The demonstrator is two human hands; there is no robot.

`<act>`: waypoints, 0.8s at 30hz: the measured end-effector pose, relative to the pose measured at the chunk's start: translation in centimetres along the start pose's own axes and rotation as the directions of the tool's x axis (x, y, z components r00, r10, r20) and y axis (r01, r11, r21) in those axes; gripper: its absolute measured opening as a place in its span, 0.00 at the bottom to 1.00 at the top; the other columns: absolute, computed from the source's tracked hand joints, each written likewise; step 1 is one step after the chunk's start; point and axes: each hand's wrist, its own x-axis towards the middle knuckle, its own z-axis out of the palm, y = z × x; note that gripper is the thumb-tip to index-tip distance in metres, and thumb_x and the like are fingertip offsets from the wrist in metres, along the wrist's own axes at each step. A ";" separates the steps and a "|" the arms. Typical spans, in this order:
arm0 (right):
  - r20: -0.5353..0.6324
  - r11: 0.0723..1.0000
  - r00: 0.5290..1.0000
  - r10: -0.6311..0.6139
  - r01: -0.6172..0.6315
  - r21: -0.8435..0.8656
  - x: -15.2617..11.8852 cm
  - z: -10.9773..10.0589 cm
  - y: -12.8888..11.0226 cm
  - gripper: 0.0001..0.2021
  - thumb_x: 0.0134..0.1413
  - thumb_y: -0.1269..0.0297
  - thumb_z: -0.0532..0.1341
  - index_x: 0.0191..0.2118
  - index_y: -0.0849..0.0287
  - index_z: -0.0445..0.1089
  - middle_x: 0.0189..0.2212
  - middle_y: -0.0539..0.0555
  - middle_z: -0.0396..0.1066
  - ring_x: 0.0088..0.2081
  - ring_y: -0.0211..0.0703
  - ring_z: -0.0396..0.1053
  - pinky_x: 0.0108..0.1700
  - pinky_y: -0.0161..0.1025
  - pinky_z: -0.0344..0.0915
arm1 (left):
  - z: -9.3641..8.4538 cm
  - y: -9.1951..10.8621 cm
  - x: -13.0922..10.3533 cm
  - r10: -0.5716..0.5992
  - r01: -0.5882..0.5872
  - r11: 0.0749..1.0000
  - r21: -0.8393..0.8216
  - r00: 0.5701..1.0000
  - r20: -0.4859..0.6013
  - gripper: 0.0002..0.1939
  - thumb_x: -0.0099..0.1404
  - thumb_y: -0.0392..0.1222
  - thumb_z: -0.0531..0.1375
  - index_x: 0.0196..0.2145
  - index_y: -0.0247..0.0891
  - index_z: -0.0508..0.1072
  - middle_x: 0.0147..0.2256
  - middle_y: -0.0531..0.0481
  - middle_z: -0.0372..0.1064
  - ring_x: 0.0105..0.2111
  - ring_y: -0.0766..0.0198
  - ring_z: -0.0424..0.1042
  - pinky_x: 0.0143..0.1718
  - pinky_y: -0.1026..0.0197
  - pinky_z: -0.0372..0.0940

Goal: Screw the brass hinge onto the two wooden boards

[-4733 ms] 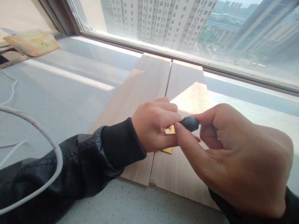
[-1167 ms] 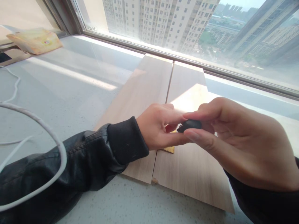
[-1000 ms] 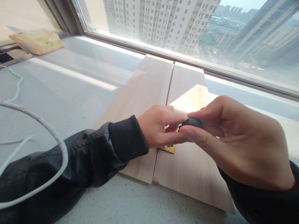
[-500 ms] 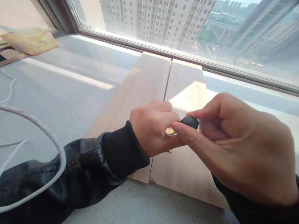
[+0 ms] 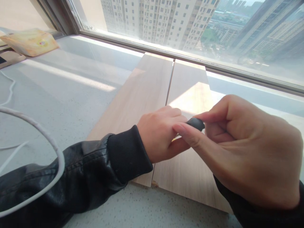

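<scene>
My right hand (image 5: 251,148) pinches a small black handle (image 5: 196,123) between thumb and index finger. Just left of it, my left hand (image 5: 162,133) is closed, its fingers curled down over the boards and its thumb pointing toward the handle. What the left fingers hold is hidden. A bit of gold-coloured metal shows between the left thumb and fingers. Beneath both hands lie two pale wooden boards, the left board (image 5: 135,95) and the right board (image 5: 187,171), side by side with a narrow dark gap between them.
A white cable (image 5: 51,136) loops over the left side, in front of my black sleeve. At the far left, a yellowish packet (image 5: 30,42) lies on the speckled white sill (image 5: 78,76) beside a beige object (image 5: 11,59). A window frame runs along the back.
My left hand has shifted slightly right and down, closer to the handle. The black handle has moved a little right with my right fingertips. Less of the gold-coloured metal shows.
</scene>
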 end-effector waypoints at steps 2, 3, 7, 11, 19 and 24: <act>0.023 1.000 1.000 -0.009 0.009 0.012 0.1 0.0 0.1 0.16 0.49 0.54 0.65 0.25 0.56 0.59 0.13 0.41 0.55 0.14 0.30 0.51 0.16 0.34 0.47 | 0.1 -0.3 0.1 0.033 -0.033 0.999 -0.009 0.999 0.025 0.10 0.65 0.41 0.56 0.28 0.35 0.70 0.27 0.49 0.69 0.29 0.64 0.66 0.31 0.61 0.62; 0.045 1.000 0.999 -0.026 0.026 0.012 0.2 -0.1 0.2 0.16 0.49 0.53 0.64 0.24 0.56 0.60 0.13 0.42 0.57 0.14 0.30 0.53 0.17 0.35 0.48 | 0.1 -0.4 0.1 0.059 -0.058 0.998 -0.018 0.998 0.036 0.11 0.66 0.41 0.54 0.28 0.35 0.70 0.28 0.48 0.70 0.30 0.63 0.67 0.32 0.60 0.63; 0.167 0.991 0.978 -0.126 0.130 -0.015 0.7 -0.9 0.6 0.14 0.52 0.53 0.61 0.24 0.56 0.61 0.18 0.47 0.64 0.18 0.34 0.59 0.21 0.37 0.52 | 0.3 -0.7 0.3 0.133 -0.130 0.989 -0.070 0.990 0.042 0.11 0.68 0.41 0.51 0.31 0.36 0.69 0.32 0.47 0.73 0.33 0.63 0.70 0.35 0.61 0.65; 0.233 0.975 0.952 -0.201 0.218 -0.049 0.8 -1.6 0.9 0.10 0.52 0.57 0.61 0.27 0.56 0.63 0.21 0.48 0.65 0.20 0.37 0.61 0.22 0.38 0.50 | 0.3 -0.7 0.4 0.089 -0.085 0.994 -0.076 0.994 0.063 0.10 0.66 0.42 0.53 0.33 0.35 0.71 0.33 0.47 0.74 0.34 0.63 0.71 0.36 0.60 0.66; 0.240 0.956 0.943 -0.231 0.265 -0.122 0.7 -1.7 0.7 0.13 0.53 0.58 0.60 0.24 0.55 0.57 0.17 0.45 0.57 0.17 0.35 0.53 0.19 0.37 0.46 | 0.3 -0.8 0.3 0.125 -0.114 0.984 -0.134 0.989 0.075 0.10 0.66 0.40 0.52 0.32 0.36 0.71 0.35 0.46 0.74 0.35 0.62 0.71 0.40 0.58 0.65; 0.185 0.966 0.970 -0.156 0.188 -0.175 0.3 -1.2 0.2 0.12 0.52 0.57 0.59 0.25 0.55 0.57 0.13 0.43 0.51 0.14 0.33 0.46 0.18 0.37 0.43 | -0.1 -0.6 0.6 0.152 -0.137 0.977 -0.163 0.985 0.082 0.07 0.64 0.35 0.55 0.28 0.34 0.68 0.30 0.47 0.73 0.32 0.63 0.69 0.38 0.60 0.64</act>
